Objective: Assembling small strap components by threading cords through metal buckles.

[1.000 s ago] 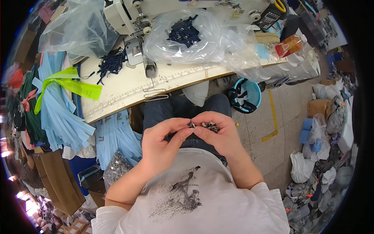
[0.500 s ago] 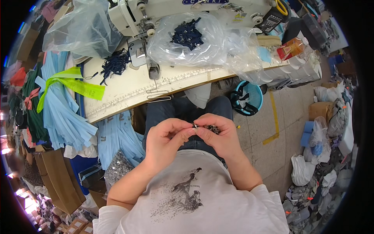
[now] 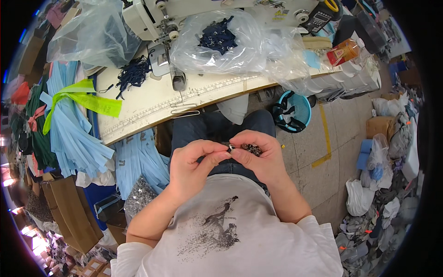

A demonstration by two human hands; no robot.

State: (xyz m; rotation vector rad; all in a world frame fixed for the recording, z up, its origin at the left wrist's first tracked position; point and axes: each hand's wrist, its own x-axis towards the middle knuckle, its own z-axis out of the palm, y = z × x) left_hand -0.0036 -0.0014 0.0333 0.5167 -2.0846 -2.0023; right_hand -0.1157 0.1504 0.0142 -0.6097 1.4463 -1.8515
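Above my lap, my left hand (image 3: 196,162) and my right hand (image 3: 262,159) meet fingertip to fingertip. Between the thumbs and index fingers is a small shiny metal piece (image 3: 230,148), dark at one side; its exact kind is too small to tell. A bunch of similar small metal pieces (image 3: 253,148), dark and silvery, sits in the curl of my right hand, partly covered by the fingers. Both hands are closed in a pinch, well short of the table's front edge.
Ahead stands a white sewing machine (image 3: 143,21) on a table (image 3: 138,111). A plastic bag (image 3: 189,53) of navy straps and a loose navy pile (image 3: 133,74) lie there. Light blue strips (image 3: 74,129) hang at left; a blue basket (image 3: 302,113) stands right, near piled bags (image 3: 360,198).
The metal piece between my fingertips shows more plainly now, and more of the bunch in my right hand is visible. The view has shifted slightly; my hands stay nearly in place.
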